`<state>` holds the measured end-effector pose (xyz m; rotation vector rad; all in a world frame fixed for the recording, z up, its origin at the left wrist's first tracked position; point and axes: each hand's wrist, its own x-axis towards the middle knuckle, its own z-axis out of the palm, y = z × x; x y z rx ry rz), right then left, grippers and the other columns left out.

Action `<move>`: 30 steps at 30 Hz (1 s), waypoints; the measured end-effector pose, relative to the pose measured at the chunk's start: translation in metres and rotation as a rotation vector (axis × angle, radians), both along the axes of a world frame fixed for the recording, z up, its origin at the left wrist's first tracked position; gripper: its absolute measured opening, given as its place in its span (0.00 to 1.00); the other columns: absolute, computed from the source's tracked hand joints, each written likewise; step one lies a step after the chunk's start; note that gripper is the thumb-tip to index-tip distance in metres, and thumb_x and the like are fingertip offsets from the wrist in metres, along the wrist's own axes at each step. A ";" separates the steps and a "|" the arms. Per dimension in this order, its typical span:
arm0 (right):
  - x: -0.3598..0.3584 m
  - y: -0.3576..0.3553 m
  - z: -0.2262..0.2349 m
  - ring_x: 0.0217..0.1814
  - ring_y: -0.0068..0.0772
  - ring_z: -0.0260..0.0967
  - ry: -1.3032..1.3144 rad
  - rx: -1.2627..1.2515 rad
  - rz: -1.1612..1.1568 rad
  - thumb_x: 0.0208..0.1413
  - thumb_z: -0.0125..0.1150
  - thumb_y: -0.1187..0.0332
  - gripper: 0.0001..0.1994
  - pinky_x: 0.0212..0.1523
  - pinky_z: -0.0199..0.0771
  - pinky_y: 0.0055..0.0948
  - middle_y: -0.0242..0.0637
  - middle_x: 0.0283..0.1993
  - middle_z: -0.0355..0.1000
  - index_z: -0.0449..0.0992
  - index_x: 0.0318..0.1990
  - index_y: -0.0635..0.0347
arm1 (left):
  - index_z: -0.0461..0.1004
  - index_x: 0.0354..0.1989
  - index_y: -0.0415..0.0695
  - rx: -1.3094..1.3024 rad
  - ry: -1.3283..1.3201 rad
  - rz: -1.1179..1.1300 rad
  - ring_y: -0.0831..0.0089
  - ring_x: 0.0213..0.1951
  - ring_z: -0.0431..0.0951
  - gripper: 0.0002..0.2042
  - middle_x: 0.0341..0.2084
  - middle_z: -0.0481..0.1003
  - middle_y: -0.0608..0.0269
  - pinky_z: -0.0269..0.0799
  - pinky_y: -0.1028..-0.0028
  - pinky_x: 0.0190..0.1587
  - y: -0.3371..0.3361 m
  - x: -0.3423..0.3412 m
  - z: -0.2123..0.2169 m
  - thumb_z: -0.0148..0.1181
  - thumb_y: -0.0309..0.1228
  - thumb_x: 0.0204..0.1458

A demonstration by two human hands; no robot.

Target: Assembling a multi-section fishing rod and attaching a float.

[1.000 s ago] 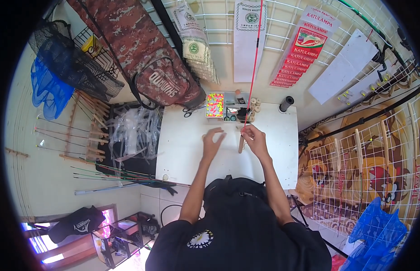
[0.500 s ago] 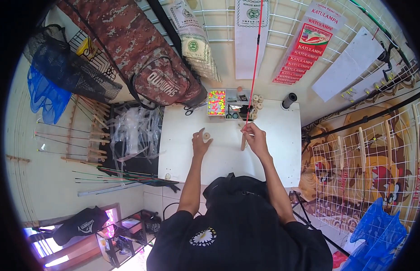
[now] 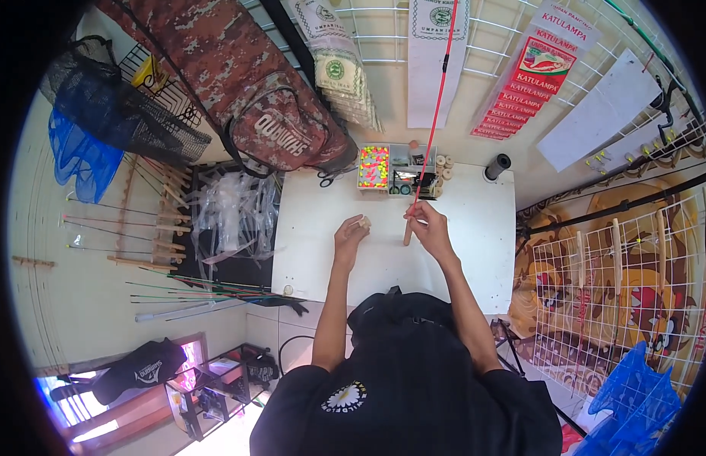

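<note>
My left hand (image 3: 348,243) is closed round a small pale spool (image 3: 365,222), raised over the white tabletop (image 3: 315,251). To the right of it, my right hand (image 3: 431,231) pinches the lower end of a thin red fishing rod (image 3: 430,137). The rod slants up and away towards the wall, passing in front of the compartment box. Its short wooden handle (image 3: 408,234) sticks out beneath my fingers; I cannot tell whether its end touches the table.
Behind my hands stands a compartment box (image 3: 400,194) with bright yellow and pink pieces. Several pale spools (image 3: 445,172) are stacked beside it. Scissors (image 3: 326,179) lie at the far left edge, a black cylinder (image 3: 497,167) stands far right. A camouflage bag (image 3: 281,114) hangs near the wall.
My left hand has closed on the spool that lay on the table and lifted it. My right hand still holds the rod, and the whole view has shifted slightly.
</note>
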<state>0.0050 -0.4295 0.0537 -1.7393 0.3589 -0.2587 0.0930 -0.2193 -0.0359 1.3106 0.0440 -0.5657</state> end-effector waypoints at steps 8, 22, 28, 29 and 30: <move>0.001 0.002 0.004 0.45 0.32 0.78 -0.036 -0.111 0.009 0.53 0.58 0.81 0.07 0.54 0.75 0.31 0.39 0.38 0.78 0.73 0.39 0.65 | 0.73 0.51 0.37 0.045 -0.168 -0.013 0.75 0.44 0.76 0.19 0.42 0.76 0.60 0.72 0.75 0.50 0.001 -0.033 0.064 0.66 0.19 0.49; 0.000 0.004 0.020 0.48 0.42 0.77 -0.027 -0.224 -0.011 0.54 0.60 0.76 0.11 0.50 0.75 0.36 0.45 0.45 0.77 0.70 0.45 0.64 | 0.77 0.47 0.36 0.211 -0.532 0.001 0.77 0.38 0.77 0.18 0.40 0.78 0.58 0.73 0.76 0.44 0.000 -0.045 0.134 0.69 0.17 0.44; 0.002 0.004 0.014 0.48 0.43 0.76 0.022 -0.179 -0.013 0.55 0.58 0.75 0.11 0.48 0.74 0.36 0.46 0.45 0.77 0.70 0.46 0.62 | 0.77 0.47 0.37 0.229 -0.570 0.010 0.77 0.38 0.77 0.19 0.39 0.78 0.59 0.73 0.77 0.43 0.001 -0.043 0.139 0.69 0.17 0.44; 0.001 0.005 0.015 0.49 0.44 0.76 0.028 -0.162 -0.035 0.55 0.58 0.75 0.11 0.48 0.74 0.36 0.47 0.45 0.76 0.71 0.46 0.62 | 0.77 0.47 0.37 0.227 -0.572 0.006 0.77 0.38 0.77 0.19 0.38 0.78 0.59 0.74 0.77 0.42 0.001 -0.042 0.139 0.69 0.17 0.44; -0.002 0.009 0.020 0.47 0.45 0.76 -0.029 -0.189 -0.085 0.55 0.58 0.76 0.12 0.47 0.74 0.37 0.47 0.44 0.76 0.70 0.47 0.63 | 0.77 0.47 0.37 0.228 -0.571 0.002 0.77 0.38 0.77 0.19 0.38 0.78 0.59 0.74 0.78 0.42 0.001 -0.042 0.141 0.69 0.17 0.43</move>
